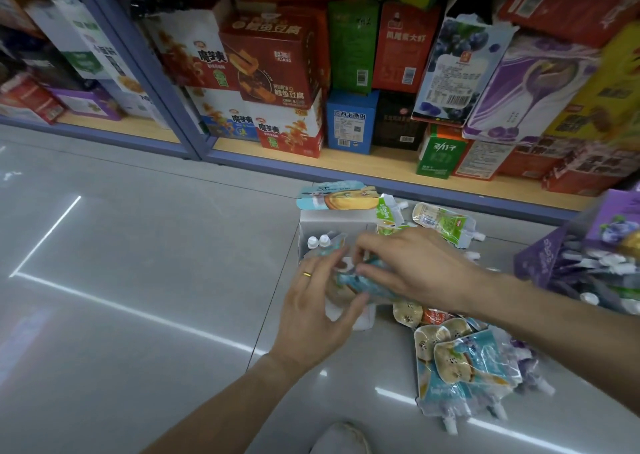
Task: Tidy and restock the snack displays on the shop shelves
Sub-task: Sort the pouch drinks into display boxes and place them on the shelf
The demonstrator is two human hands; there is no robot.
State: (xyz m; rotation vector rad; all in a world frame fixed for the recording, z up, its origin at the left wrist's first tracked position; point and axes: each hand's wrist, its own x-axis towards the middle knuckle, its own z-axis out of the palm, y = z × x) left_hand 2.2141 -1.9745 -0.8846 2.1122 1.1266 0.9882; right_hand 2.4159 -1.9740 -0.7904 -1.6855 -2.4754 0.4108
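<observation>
An open white display box (334, 219) with a blue printed flap stands on the floor below the shelf. Two pouches with white caps (320, 244) stand inside it at the left. My right hand (412, 268) pinches a blue spouted snack pouch (367, 282) over the box. My left hand (317, 303), wearing a gold ring, holds the same pouch from below with thumb and fingers. A heap of loose blue and yellow pouches (464, 367) lies on the floor at the right. Green pouches (446, 225) lie behind the box.
The bottom shelf (381, 167) carries many snack cartons in red, green, blue and purple. A purple box of spouted pouches (581, 263) stands at the right edge. A blue shelf post (156, 82) rises at left. Grey tiled floor (138, 263) spreads left. A shoe tip (341, 438) shows below.
</observation>
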